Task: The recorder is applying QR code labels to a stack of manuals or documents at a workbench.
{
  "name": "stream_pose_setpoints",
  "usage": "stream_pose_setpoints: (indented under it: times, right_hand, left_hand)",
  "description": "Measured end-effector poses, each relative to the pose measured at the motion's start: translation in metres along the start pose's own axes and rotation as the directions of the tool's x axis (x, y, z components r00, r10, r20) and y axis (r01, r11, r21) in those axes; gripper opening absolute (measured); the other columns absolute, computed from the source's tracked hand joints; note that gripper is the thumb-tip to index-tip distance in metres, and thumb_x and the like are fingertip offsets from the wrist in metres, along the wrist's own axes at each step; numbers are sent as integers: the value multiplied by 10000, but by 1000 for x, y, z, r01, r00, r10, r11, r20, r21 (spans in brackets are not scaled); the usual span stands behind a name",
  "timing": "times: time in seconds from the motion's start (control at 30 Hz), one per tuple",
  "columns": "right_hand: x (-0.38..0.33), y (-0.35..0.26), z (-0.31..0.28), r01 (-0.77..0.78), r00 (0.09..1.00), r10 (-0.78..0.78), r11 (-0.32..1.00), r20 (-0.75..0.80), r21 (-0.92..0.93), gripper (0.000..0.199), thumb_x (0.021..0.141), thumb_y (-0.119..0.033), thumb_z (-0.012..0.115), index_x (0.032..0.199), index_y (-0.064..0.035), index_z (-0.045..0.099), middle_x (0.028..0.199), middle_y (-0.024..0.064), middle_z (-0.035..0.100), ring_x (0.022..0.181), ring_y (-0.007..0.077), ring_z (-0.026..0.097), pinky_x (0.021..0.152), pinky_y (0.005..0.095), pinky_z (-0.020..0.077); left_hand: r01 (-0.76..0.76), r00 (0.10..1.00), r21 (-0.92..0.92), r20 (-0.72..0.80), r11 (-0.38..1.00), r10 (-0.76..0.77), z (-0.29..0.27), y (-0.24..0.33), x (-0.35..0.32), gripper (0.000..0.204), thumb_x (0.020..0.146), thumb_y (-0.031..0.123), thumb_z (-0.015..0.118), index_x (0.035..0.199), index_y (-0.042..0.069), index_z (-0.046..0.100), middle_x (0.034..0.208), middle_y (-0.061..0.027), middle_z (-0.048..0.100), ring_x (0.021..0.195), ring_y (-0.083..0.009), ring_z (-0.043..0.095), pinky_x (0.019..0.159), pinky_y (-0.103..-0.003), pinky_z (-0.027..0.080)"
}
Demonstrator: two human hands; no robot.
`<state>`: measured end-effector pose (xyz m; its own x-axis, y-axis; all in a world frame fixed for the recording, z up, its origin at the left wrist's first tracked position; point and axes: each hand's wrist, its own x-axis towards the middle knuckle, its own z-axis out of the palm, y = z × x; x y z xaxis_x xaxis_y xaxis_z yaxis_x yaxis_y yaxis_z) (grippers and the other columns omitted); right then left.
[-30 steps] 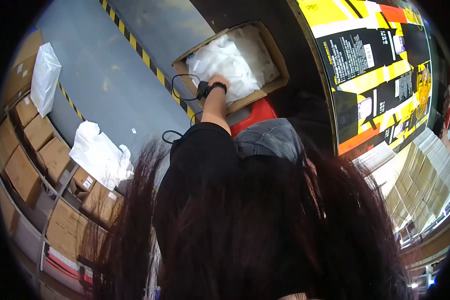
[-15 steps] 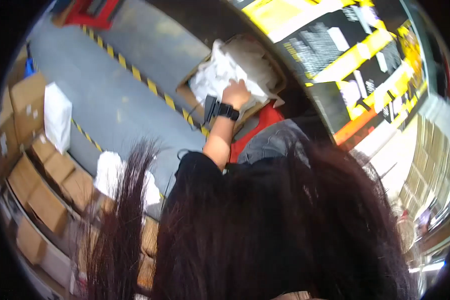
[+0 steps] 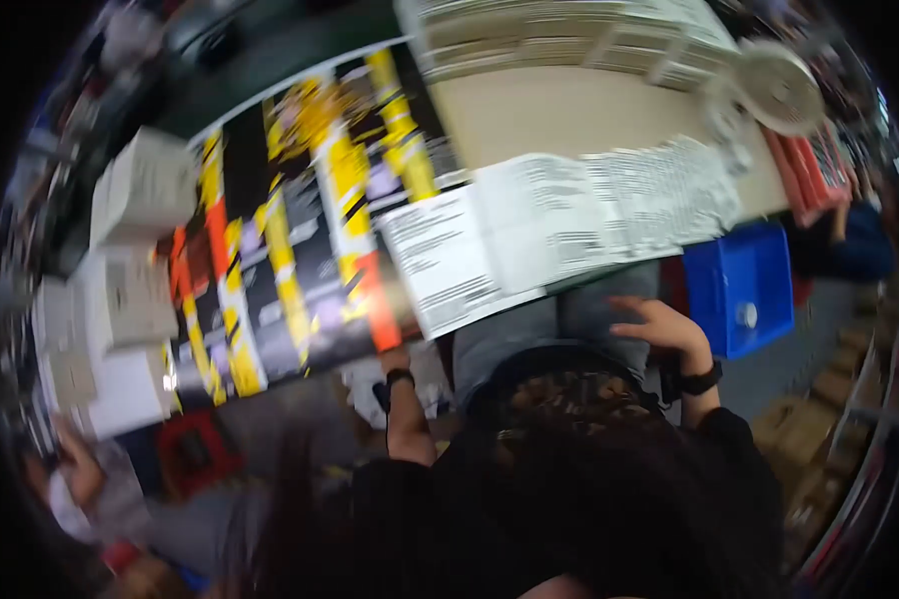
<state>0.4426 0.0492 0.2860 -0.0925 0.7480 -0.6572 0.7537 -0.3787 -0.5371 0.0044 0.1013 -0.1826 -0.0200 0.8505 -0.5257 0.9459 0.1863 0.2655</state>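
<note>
My left hand [image 3: 397, 361] is at the near edge of the taped worktable [image 3: 310, 344], beside white papers [image 3: 425, 377] lying below the tabletop. Blur and the table edge hide its fingers, so I cannot tell whether it holds anything. My right hand [image 3: 664, 329] hovers over my lap, to the right of the table edge, with fingers spread and nothing in it. Ahead of it, a fanned row of printed white sheets [image 3: 569, 220] lies along the table's front edge. Black bands circle both wrists.
A blue bin [image 3: 709, 299] with a small white item stands right of my legs. White boxes [image 3: 135, 295] are stacked at the table's left end. A round fan-like object [image 3: 777, 88] sits far right. Another person's arm [image 3: 78, 464] shows at left, a red stool [image 3: 200, 454] nearby.
My view has swung right from the floor and the box of white paper to the worktable. My left hand, earlier on that paper, is now by the table edge; my right hand has come into view.
</note>
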Motion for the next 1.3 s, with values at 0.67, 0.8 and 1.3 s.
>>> stream_pose_setpoints:
  times: [0.67,0.8,1.3]
  right_hand:
    - [8,131,-255,-441,587,452,874,-672,204,679,724,-483,605,1153,11,424,872,186,598,574,203,601,505,308,502]
    - [54,144,-267,-282,639,209,959,-740,27,689,676,-460,652,1094,39,426,807,197,604,561,227,606,520,321,504]
    - [-37,18,-127,772,613,-524,558,-592,305,599,645,-229,699,1161,-72,440,935,59,551,811,138,538,683,252,448]
  left_hand:
    - [210,969,-459,215,863,-121,-144,45,-80,576,695,382,650,1100,-5,514,1073,-240,539,934,-347,546,826,-375,415]
    - [-257,952,-257,100,931,290,-159,14,-112,501,737,365,629,1084,17,533,1037,-215,566,926,-286,559,750,-330,444]
    - [-788,612,-224,-191,573,767,-437,325,-272,521,615,262,755,1029,25,543,1032,-130,566,982,-281,536,839,-358,403]
